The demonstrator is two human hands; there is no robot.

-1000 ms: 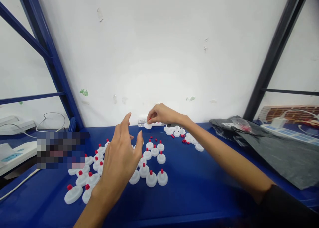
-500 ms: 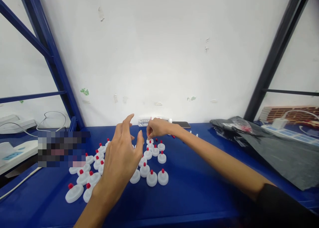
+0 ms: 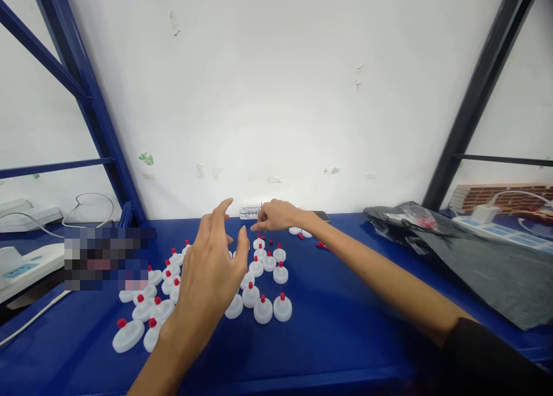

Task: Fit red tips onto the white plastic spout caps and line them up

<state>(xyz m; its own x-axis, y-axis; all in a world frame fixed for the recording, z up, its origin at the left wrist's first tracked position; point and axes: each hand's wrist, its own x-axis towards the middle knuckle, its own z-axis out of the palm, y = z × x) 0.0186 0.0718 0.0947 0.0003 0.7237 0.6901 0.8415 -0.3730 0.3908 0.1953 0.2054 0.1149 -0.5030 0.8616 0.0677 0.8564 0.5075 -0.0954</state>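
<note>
My left hand [image 3: 213, 260] hovers over the table with its fingers spread and thumb apart; nothing shows in it. Beyond it, my right hand [image 3: 277, 216] is raised just above a white round cap with a red tip [image 3: 259, 243]. Its fingers are loosely bent, the fingertips a little apart, with no object visible between them. Several similar white caps with red tips stand around both hands, such as one at the front [image 3: 282, 308] and another at the left [image 3: 128, 335]. My left hand and forearm hide part of the group.
Small loose red pieces [image 3: 320, 245] and white discs [image 3: 295, 230] lie by my right forearm. A clear plastic bottle [image 3: 249, 212] and a dark phone [image 3: 322, 216] rest near the wall. Black plastic bags [image 3: 449, 269] and a power strip [image 3: 505, 230] are at the right.
My right hand has lifted off the white cap, its fingers loosening, and now the cap's red tip shows. The forearm has risen slightly, uncovering red pieces and white discs. My left hand stays put.
</note>
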